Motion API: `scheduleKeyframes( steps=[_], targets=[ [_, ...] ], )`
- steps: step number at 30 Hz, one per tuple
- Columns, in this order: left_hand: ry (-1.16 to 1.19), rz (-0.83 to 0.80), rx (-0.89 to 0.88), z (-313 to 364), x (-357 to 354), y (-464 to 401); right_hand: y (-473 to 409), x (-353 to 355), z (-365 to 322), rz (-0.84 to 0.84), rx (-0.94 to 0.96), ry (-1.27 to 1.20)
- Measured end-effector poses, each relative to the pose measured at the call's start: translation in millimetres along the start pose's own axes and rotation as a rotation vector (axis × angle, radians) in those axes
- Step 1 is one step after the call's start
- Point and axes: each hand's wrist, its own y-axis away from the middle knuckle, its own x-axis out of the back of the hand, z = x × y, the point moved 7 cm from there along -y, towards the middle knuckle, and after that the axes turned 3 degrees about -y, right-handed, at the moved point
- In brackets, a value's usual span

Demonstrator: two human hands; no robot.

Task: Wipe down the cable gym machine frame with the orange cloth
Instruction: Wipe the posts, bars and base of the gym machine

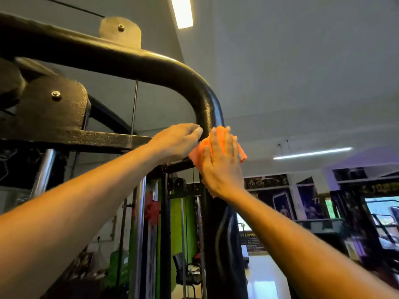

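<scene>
Two ceiling strip lights are lit; a dark chair stands before a green wall panel below.

Both arms reach up. The right hand lies flat, fingers straight, pressing the cloth; just left of it, the left hand curls its fingers.

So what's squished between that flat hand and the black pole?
The orange cloth. In the head view, the right hand presses it flat against the black frame tube, so the palm doesn't touch the metal directly.
</scene>
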Motion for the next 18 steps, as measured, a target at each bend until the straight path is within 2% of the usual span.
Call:
scheduleKeyframes(
  steps=[3,6,9,11,14,18],
  targets=[
    [0.038,-0.012,0.083,17,-1,-28,-34,3,3,0.028,0.023,0.040],
    [0.209,0.026,0.234,22,3,-56,-78,9,2,0.048,0.006,0.008],
    [0.648,0.055,0.306,19,-5,-72,-91,11,1,0.040,0.047,-0.041],
    [0.818,0.066,0.345,13,-8,-77,-70,8,4,0.025,0.083,-0.074],
    [0.930,0.081,0.340,-4,-11,-77,-41,3,13,-0.019,0.103,-0.099],
    [1.033,0.084,0.300,-22,-14,-78,-84,10,4,-0.006,0.109,-0.105]
  ],
)
